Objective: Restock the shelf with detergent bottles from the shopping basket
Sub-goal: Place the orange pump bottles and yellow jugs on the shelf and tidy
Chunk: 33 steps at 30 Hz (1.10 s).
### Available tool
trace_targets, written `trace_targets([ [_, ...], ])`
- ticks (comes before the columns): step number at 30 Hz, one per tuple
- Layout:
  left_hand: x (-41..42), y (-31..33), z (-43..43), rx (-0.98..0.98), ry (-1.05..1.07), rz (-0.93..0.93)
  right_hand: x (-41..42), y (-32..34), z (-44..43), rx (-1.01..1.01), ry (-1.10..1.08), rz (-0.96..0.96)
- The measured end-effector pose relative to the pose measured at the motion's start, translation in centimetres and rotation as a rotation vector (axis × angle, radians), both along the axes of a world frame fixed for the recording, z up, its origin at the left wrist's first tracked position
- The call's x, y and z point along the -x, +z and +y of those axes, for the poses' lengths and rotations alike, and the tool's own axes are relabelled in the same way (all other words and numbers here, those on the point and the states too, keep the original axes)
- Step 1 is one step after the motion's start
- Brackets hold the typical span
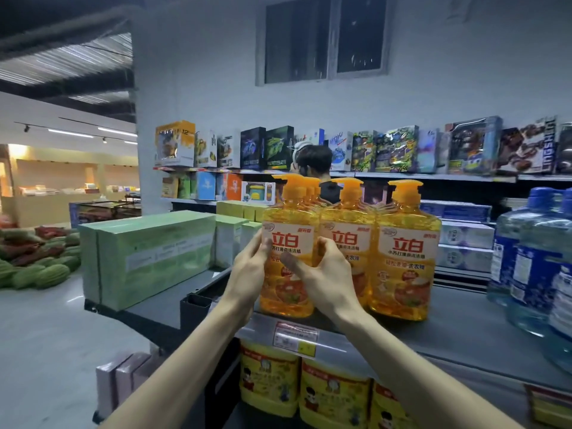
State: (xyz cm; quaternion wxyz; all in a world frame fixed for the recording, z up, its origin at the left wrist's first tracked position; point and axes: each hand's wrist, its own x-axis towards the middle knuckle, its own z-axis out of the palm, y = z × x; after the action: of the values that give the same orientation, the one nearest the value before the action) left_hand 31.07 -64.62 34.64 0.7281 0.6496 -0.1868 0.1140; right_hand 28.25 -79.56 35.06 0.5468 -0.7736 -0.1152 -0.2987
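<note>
At the front edge of the grey shelf (pixel 458 317), I see an orange detergent bottle (pixel 289 230) standing upright, pump top up and red-lettered label facing me; I cannot tell whether its base fully rests on the shelf. My left hand (pixel 247 267) grasps its left side, fingers curled behind and thumb on the label. My right hand (pixel 322 270) grasps its right side, thumb laid across the front low on the label. Just right of this bottle a second bottle (pixel 351 236) of the same kind stands touching it, partly behind my right hand. Further right a third bottle (pixel 405 252) stands touching the second. Directly behind the held bottle more orange pump tops (pixel 311 185) line up in a row. Left of the bottle, pale green boxes (pixel 148 252) sit at the same level. Well to its right stand blue-capped water jugs (pixel 532 261). Just below the bottle a price tag (pixel 295 334) hangs on the shelf's edge, and under that yellow packs (pixel 334 394) fill the lower level. Far behind the bottle a back shelving unit (pixel 402 175) carries toy boxes (pixel 396 150), and a person's head (pixel 314 159) shows in front of them, just above the pump tops. Far left of the bottle, green melons (pixel 34 270) lie piled on the floor.
</note>
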Motion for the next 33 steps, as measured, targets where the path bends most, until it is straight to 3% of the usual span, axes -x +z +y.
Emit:
trace_targets([
  [7, 0.4, -0.4, 1.9, -0.188, -0.032, -0.029, 2.1, -0.6, -1.0, 0.234, -0.049, 0.099],
  [13, 0.3, -1.4, 3.5, -0.420, -0.105, -0.058, 3.2, -3.4, -1.7, 0.427, -0.205, 0.058],
  [24, -1.7, -0.4, 4.3, -0.237, -0.249, 0.070, 1.5, -3.2, -0.5, 0.430, -0.217, 0.103],
  [28, -2.2, -0.9, 5.7, -0.309, -0.320, 0.025, 1.8, -3.1, -0.9, 0.401, -0.136, 0.153],
  [33, -3.0, -1.5, 5.5, -0.408, -0.226, -0.124, 1.5, -3.0, -0.8, 0.388, -0.129, 0.208],
])
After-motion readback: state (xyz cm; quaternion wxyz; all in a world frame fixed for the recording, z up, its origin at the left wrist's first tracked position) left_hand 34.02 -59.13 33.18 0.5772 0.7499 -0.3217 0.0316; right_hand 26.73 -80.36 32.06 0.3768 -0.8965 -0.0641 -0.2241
